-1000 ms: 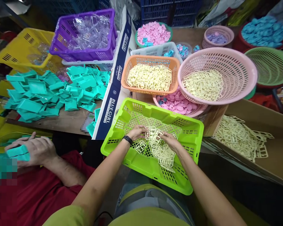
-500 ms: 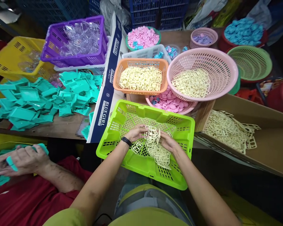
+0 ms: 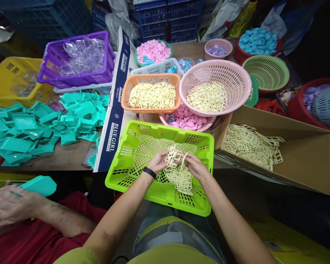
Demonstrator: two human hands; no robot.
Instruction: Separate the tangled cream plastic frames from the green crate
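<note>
My left hand (image 3: 160, 162), with a dark band at its wrist, pinches cream plastic sprue frames (image 3: 172, 156) that hang tilted above the lime-green basket (image 3: 118, 156). Opposite it, my right hand (image 3: 196, 167) has its thumb and fingers closed on another cream frame (image 3: 184, 157), held nearly edge-on. Just below both hands lies a small heap of cream frames (image 3: 181, 179) in the basket. Small parts on the held frames are too fine to make out.
A pink round basket (image 3: 242, 79) and an orange basket (image 3: 123, 93) hold cream pieces. On the right stands a cardboard box (image 3: 305, 161) with more frames. Left of a cardboard divider (image 3: 108, 135) are teal trays (image 3: 24, 123) and a co-worker's hand (image 3: 16, 201).
The frames in my left hand have tilted, and my hands stay close together. My view has shifted, moving the table's things leftward. The co-worker's hands have turned a teal piece.
</note>
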